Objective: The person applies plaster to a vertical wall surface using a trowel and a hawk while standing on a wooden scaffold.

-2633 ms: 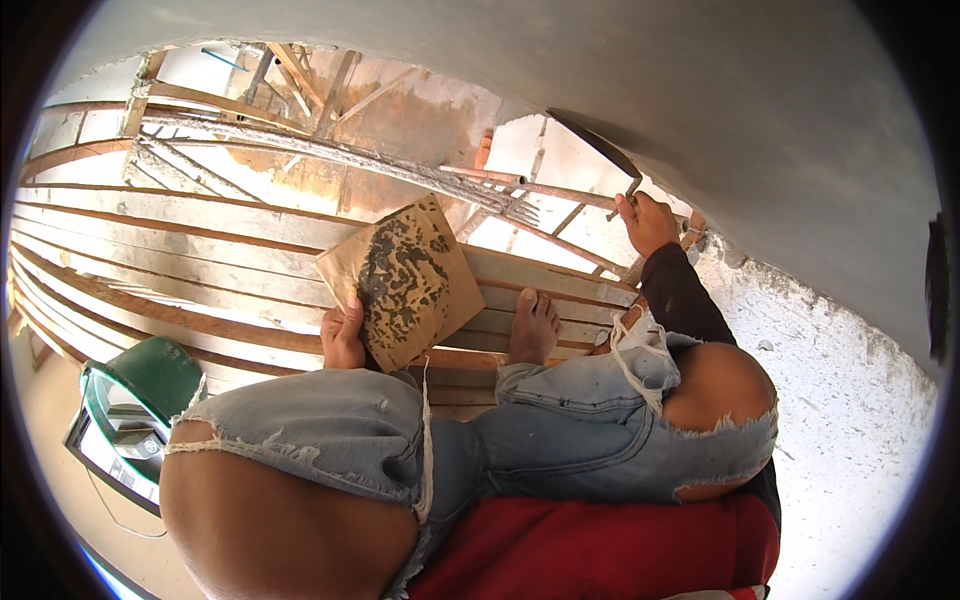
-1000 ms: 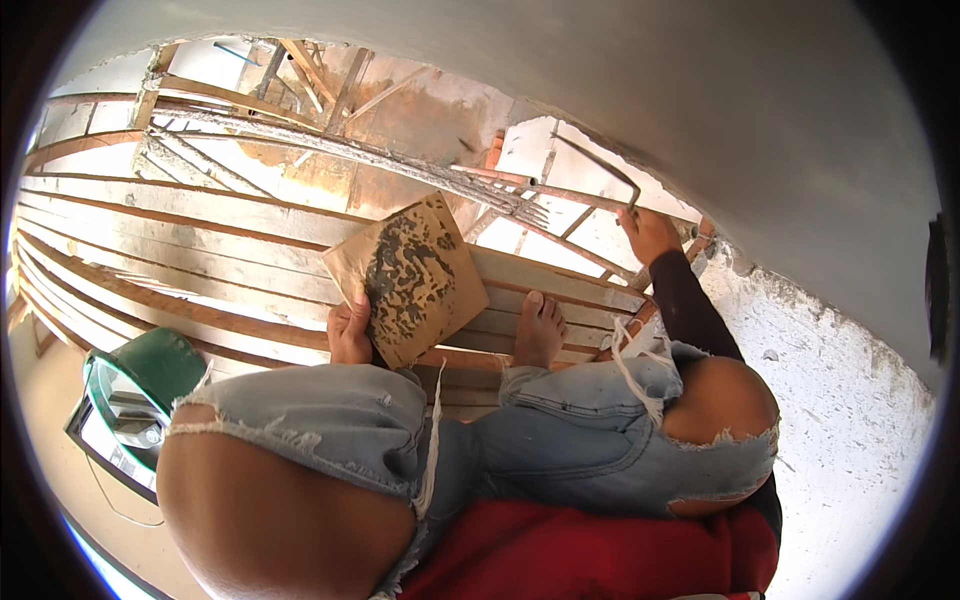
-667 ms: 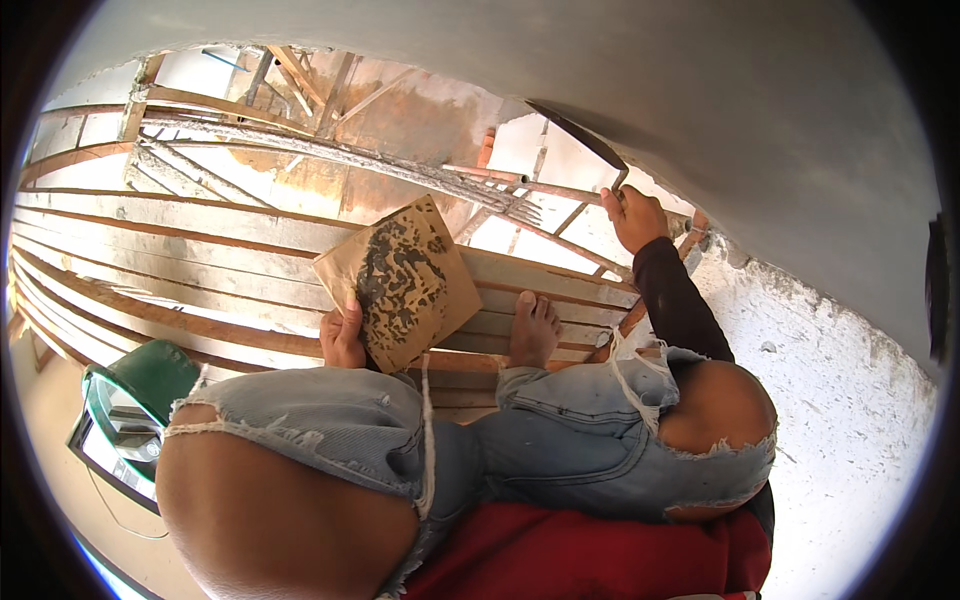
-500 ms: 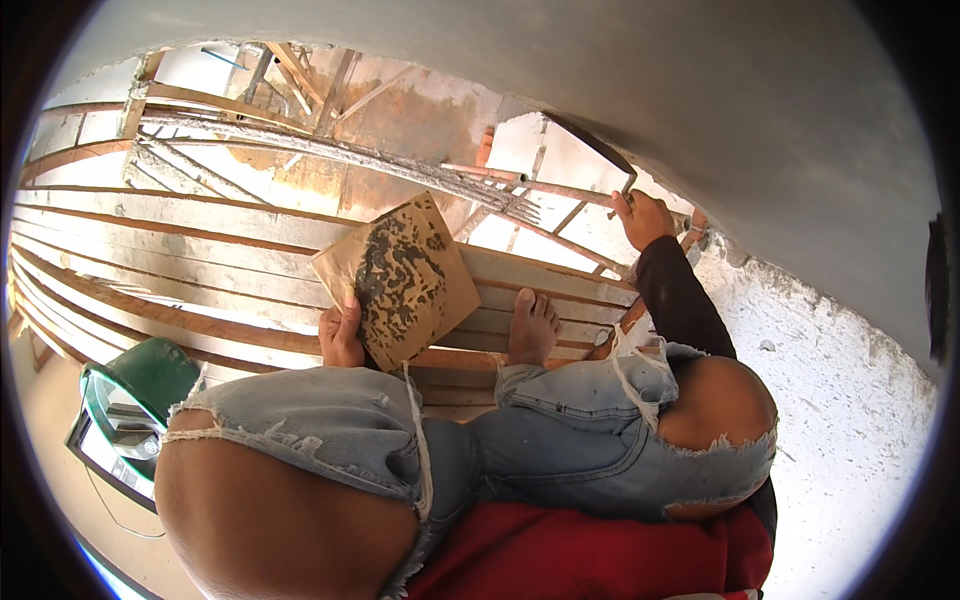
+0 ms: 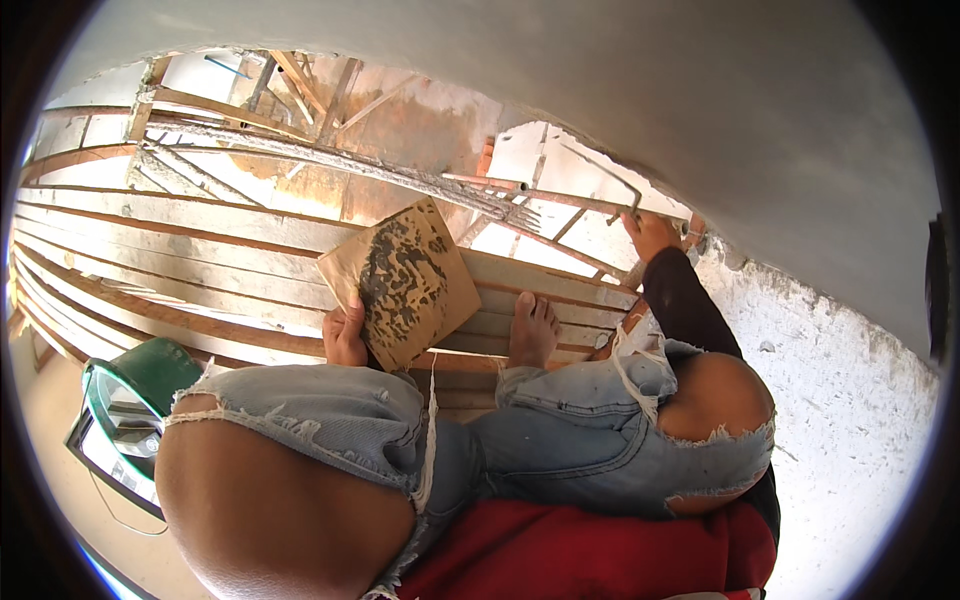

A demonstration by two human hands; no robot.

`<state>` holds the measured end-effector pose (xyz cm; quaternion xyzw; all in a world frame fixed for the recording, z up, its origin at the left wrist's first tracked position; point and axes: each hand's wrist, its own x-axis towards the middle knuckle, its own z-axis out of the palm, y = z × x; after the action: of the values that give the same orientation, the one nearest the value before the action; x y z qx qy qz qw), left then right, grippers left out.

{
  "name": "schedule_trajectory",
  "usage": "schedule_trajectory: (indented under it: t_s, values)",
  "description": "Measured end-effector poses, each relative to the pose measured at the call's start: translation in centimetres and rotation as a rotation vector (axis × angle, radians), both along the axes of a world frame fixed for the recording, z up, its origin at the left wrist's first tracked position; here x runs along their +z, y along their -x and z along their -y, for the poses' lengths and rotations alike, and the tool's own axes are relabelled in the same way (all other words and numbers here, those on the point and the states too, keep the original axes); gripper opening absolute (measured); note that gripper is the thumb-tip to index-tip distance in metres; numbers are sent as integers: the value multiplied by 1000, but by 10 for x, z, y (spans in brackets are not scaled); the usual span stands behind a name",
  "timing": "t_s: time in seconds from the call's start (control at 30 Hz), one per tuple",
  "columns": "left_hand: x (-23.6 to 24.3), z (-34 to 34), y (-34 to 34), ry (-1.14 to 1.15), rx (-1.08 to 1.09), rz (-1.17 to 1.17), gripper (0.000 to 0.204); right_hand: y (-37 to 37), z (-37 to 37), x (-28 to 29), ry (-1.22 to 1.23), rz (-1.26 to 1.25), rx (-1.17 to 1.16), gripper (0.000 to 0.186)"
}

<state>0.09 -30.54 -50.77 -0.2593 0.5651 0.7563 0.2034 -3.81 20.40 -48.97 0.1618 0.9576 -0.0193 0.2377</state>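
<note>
My left hand (image 5: 346, 333) grips the near left edge of a flat, square tan board (image 5: 455, 305), its thumb on top. Dark grey wet smears of plaster or mortar (image 5: 405, 270) are spread over the board's face. On the right, my right hand (image 5: 655, 235) is closed round the handle of a trowel (image 5: 600, 166), whose thin blade shows nearly edge-on. The blade lies close below the lower edge of a smooth grey plastered surface (image 5: 760, 110); whether it touches cannot be made out. Most of the handle is hidden in my fingers.
Wooden planks (image 5: 200, 240) with gaps run beneath my bare foot (image 5: 533, 330). A green bucket (image 5: 160, 375) lies tipped at the left. Beyond are pipes (image 5: 575, 197) and timber framing (image 5: 240, 108). A rough whitish wall (image 5: 840, 430) rises at the right.
My right hand has moved slightly down and right, turning the trowel so its blade, broad before, now shows thin. The board has shifted barely.
</note>
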Motion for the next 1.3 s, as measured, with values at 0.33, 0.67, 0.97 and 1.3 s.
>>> schedule_trajectory:
  t_s: [0.33, 0.67, 0.97, 1.3]
  values:
    - [-8, 3, -3, -37, -2, 16, 44, 45, 101, 23, 381, -152, 132, 36]
    - [-1, 4, 1, -17, -65, 26, 44, 68, 113, 12, 322, -154, 157, 42]
    - [3, 1, 2, -32, -42, 29, 46, 67, 107, 9, 307, -166, 158, 42]
    - [4, 4, 2, -19, -79, 7, 45, 71, 117, 8, 262, -206, 128, 39]
